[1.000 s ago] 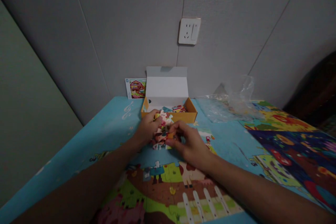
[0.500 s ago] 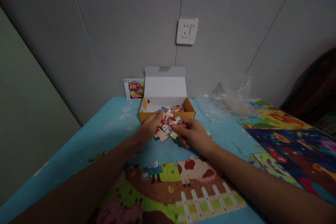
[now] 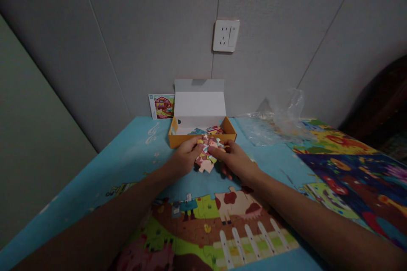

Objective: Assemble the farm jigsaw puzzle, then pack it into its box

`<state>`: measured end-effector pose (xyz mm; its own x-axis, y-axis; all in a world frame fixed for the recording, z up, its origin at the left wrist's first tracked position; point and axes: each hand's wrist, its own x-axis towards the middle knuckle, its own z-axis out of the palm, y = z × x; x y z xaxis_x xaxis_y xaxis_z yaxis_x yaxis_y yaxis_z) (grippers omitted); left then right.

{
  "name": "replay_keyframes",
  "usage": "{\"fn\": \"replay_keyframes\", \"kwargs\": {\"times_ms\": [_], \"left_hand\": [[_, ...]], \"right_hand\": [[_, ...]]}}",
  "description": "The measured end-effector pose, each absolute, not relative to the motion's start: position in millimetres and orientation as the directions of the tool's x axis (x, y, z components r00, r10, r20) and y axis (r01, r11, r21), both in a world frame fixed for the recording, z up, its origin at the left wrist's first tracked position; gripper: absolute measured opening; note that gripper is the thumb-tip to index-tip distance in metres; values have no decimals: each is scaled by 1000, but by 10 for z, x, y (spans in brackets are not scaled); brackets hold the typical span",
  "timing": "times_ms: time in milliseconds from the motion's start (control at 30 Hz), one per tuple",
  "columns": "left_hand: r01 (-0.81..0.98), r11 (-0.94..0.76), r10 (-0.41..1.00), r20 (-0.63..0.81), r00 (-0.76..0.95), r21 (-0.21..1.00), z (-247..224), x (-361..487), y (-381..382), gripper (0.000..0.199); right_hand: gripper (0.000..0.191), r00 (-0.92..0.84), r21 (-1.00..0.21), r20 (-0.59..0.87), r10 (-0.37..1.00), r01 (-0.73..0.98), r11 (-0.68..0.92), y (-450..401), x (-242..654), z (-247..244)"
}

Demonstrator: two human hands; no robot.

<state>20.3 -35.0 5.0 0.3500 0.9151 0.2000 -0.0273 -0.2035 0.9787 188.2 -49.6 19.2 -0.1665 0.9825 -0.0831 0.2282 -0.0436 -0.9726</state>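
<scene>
Several jigsaw pieces point(image 3: 206, 165) are bunched between my two hands, just in front of the yellow box. My left hand point(image 3: 186, 157) grips the bunch from the left, thumb on top. From the right, my right hand point(image 3: 237, 161) holds the same bunch, its thumb pressed over the pieces. The open box point(image 3: 181, 139) has a raised white lid and more pieces inside. Nearer to me lies a partly joined puzzle point(image 3: 203, 228) with a cow, a white fence and a figure in blue; my forearms cover parts of its sides.
A farm picture card point(image 3: 163, 106) leans on the wall left of the box. Clear plastic bags point(image 3: 270, 129) lie to the right. Beyond them, a colourful puzzle or sheet point(image 3: 352, 178) covers the table's right side. A socket point(image 3: 226, 36) is on the wall.
My left hand has drawn back slightly from the box edge and lower around the pieces. The bunch has shifted a little right and down, still held in both hands.
</scene>
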Motion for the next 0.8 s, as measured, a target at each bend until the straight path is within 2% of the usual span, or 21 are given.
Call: {"fn": "replay_keyframes", "kwargs": {"times_ms": [67,167,300,433,533,667,800], "left_hand": [[-49,-204,911,208,357,978,84,206,-353,36],[-104,-118,917,149,370,987,148,222,-379,40],[-125,76,944,-31,327,989,272,224,-426,53],[44,139,965,-145,218,989,314,194,-409,54],[131,110,969,-136,206,985,275,166,-366,45],[129,60,979,-83,185,990,248,142,-341,28],[124,54,972,-80,219,991,252,147,-361,26]], "right_hand": [[39,-260,-967,-109,960,251,-42,-521,1900,226],[42,-312,-990,-81,947,133,-40,-522,1940,282],[45,-177,-994,-22,984,-104,-41,-442,2026,369],[44,-38,-969,-150,988,-191,-155,-317,2154,434],[35,-9,-942,-240,971,-239,-235,-260,2208,461],[23,-25,-913,-245,969,-331,-239,-260,2204,524],[18,-85,-867,-237,968,-432,-250,-307,2181,625]]}}
